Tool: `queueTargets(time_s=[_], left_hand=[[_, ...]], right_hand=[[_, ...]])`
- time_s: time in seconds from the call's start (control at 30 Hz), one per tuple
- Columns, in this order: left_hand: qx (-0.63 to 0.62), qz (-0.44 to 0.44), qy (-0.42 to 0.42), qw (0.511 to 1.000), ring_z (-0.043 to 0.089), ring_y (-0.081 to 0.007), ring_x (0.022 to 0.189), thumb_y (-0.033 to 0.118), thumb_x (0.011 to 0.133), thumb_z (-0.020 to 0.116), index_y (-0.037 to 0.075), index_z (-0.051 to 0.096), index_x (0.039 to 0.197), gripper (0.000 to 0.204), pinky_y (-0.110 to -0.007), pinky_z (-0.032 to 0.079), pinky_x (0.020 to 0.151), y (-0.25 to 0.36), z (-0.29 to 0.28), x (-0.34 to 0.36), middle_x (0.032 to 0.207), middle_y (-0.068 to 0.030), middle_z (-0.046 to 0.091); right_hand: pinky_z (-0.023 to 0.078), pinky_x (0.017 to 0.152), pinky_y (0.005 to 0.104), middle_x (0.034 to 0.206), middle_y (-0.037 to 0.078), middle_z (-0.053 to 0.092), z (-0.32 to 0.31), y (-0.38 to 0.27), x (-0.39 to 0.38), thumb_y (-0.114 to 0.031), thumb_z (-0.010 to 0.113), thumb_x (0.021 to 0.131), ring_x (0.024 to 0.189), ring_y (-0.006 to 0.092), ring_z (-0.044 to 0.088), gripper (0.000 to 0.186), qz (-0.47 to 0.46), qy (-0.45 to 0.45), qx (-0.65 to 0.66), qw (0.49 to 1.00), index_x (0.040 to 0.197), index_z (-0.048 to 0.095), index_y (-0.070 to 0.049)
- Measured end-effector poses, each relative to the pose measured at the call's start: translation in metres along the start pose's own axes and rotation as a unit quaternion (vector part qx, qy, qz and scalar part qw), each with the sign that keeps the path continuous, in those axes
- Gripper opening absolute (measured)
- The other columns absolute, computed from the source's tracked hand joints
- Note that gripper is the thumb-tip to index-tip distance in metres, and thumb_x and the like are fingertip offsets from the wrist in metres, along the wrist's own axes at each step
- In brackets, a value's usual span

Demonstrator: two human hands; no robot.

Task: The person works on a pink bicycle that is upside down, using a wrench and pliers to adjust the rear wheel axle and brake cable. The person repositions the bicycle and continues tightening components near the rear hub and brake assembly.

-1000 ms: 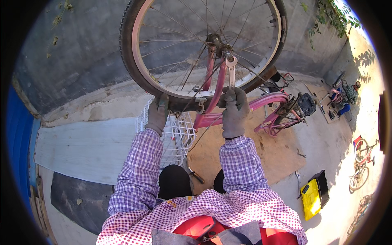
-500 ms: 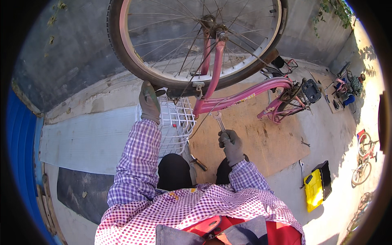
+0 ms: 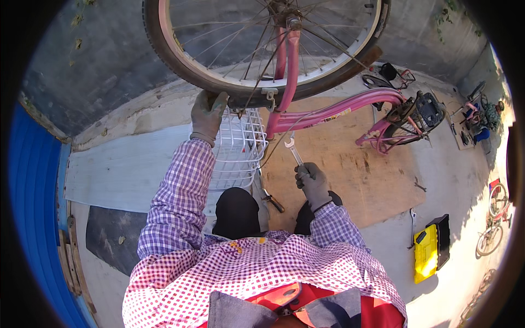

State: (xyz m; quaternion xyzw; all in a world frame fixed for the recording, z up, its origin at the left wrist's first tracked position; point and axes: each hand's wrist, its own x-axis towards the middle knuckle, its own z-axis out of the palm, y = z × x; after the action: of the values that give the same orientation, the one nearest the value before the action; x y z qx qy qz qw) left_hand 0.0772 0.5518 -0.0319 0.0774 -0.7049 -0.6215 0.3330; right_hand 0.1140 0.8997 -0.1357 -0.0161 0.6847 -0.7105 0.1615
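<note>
An upside-down pink bicycle (image 3: 307, 118) stands before me, its front wheel (image 3: 235, 97) raised at the top of the view. My left hand (image 3: 208, 116), in a grey glove, is closed round the tyre at the wheel's near left edge; some fingertips are hidden behind the rubber. In my gloved right hand (image 3: 311, 185) is a silver open-ended spanner (image 3: 293, 151), jaw pointing up toward the frame and apart from it. A white wire basket (image 3: 238, 143) lies below the wheel, close to my left hand. A loose cable hangs by the fork (image 3: 290, 71).
A dark-handled tool (image 3: 273, 202) lies by my knees on the brown board (image 3: 355, 164). Off to the right are a small spanner (image 3: 419, 185), a larger spanner (image 3: 413, 224) and an open yellow-and-black toolbox (image 3: 427, 252). A grey wall (image 3: 115, 71) rises behind the wheel.
My left hand has shifted on the tyre, its thumb now lying against the near side. The right hand keeps the spanner at about the same spot. The whole view has shifted slightly.
</note>
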Motion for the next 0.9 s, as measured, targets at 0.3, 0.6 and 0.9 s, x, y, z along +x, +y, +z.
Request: queueTargets(time_s=[0.3, 0.6, 0.9], left_hand=[[0.057, -0.009, 0.019, 0.998, 0.068, -0.0156, 0.096, 0.024, 0.097, 0.078, -0.007, 0.068, 0.128, 0.045, -0.030, 0.054, 0.087, 0.071, -0.057, 0.046, 0.114, -0.0119, 0.074], [0.066, 0.480, 0.173, 0.857, 0.071, -0.0292, 0.117, 0.020, 0.108, 0.058, -0.005, 0.067, 0.131, 0.035, -0.040, 0.059, 0.100, 0.310, -0.091, 0.060, 0.122, -0.0186, 0.074], [-0.003, 0.150, -0.044, 0.988, 0.038, -0.0092, 0.072, 0.014, 0.091, 0.082, 0.007, 0.044, 0.081, 0.040, -0.027, 0.036, 0.064, 0.138, 0.012, -0.079, 0.079, 0.0020, 0.041]], right_hand=[[0.050, 0.058, 0.0268, 0.079, 0.004, 0.066, -0.004, -0.001, 0.001, -0.015, 0.064, 0.099, 0.066, 0.0100, 0.061, 0.017, 0.033, 0.008, -0.021, 0.999, 0.105, 0.069, 0.001], [0.049, 0.059, 0.0266, 0.080, 0.004, 0.065, -0.002, -0.003, 0.004, -0.010, 0.062, 0.099, 0.066, 0.0102, 0.060, 0.014, 0.022, -0.002, -0.006, 1.000, 0.107, 0.068, 0.000], [0.050, 0.059, 0.0276, 0.082, 0.006, 0.064, -0.005, -0.003, 0.003, -0.008, 0.061, 0.100, 0.067, 0.0114, 0.060, 0.015, 0.031, 0.002, 0.041, 0.999, 0.110, 0.066, 0.002]])
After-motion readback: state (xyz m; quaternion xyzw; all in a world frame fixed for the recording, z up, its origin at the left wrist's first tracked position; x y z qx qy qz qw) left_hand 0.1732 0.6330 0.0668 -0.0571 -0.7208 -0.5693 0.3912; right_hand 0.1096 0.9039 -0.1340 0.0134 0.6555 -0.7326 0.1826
